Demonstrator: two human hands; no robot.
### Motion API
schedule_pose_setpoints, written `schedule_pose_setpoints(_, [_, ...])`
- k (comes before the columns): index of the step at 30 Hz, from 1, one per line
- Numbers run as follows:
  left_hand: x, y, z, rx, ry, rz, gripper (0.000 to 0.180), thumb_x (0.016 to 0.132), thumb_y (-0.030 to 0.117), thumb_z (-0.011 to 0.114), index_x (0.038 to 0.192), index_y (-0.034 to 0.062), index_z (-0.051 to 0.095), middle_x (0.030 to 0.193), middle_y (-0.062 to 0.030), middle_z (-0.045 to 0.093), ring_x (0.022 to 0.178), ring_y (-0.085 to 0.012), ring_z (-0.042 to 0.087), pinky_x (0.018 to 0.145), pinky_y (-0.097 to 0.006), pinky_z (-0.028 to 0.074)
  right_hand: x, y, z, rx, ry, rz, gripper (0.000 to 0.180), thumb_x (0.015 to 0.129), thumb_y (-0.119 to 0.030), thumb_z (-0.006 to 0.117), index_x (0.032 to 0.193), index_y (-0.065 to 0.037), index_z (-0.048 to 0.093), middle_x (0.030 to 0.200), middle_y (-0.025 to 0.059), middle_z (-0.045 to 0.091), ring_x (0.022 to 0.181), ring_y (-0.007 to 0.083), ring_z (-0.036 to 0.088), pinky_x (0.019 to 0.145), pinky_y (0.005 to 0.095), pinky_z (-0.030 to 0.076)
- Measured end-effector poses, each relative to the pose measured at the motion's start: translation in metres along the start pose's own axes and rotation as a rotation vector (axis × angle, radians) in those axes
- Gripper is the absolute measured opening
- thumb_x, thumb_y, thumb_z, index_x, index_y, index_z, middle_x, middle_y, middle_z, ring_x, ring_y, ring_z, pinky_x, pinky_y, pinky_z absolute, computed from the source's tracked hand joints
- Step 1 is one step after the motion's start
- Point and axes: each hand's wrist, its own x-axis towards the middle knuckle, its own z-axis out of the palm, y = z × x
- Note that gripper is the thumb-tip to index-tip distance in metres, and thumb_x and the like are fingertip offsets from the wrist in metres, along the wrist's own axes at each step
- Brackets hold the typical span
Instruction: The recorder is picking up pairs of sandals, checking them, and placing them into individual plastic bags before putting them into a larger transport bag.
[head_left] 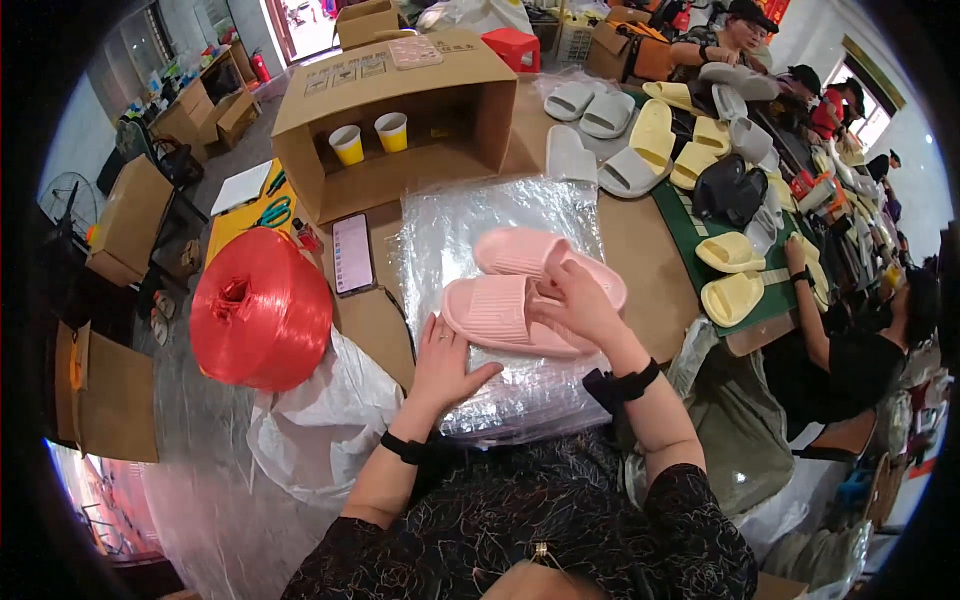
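Observation:
Two pink ribbed slippers lie side by side, toes to the left, on a stack of clear plastic bags (435, 235). My right hand (580, 305) is closed around the inner sides of the pair, gripping the near slipper (488, 308) and the far slipper (510, 246); its fingertips are partly hidden in the foot openings. Lying flat on the bags is my left hand (445, 365), fingers stretched out and thumb apart. Its fingertips are next to the near slipper's toe, and it holds nothing.
A cardboard box (400, 190) with two yellow-and-white cups stands behind the bags. Left are a phone (352, 255), scissors (270, 213) and a big red twine roll (262, 310). Grey, yellow and black slippers crowd the right, where a co-worker's hand (797, 255) touches yellow ones.

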Motion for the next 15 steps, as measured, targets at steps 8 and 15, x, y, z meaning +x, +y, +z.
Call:
schedule_pose_setpoints(8, [-0.004, 0.002, 0.003, 0.002, -0.005, 0.011, 0.086, 0.08, 0.057, 0.07, 0.14, -0.0004, 0.048, 0.145, -0.0259, 0.045, 0.139, -0.042, 0.037, 0.121, -0.052, 0.016, 0.024, 0.001, 0.032, 0.111, -0.055, -0.016, 0.023, 0.082, -0.005, 0.061, 0.105, -0.002, 0.062, 0.097, 0.0216, 0.064, 0.09, 0.042, 0.063, 0.075, 0.0483, 0.049])
schedule_pose_setpoints(15, [-0.003, 0.0, 0.004, 0.051, -0.009, -0.002, 0.095, 0.079, 0.063, 0.067, 0.144, -0.002, 0.042, 0.153, -0.0282, 0.035, 0.145, -0.0412, 0.029, 0.12, -0.053, 0.018, 0.001, 0.012, 0.013, 0.017, 0.273, 0.17, 0.023, 0.084, -0.003, 0.058, 0.106, -0.002, 0.063, 0.087, 0.025, 0.067, 0.087, 0.0447, 0.065, 0.076, 0.0496, 0.051])
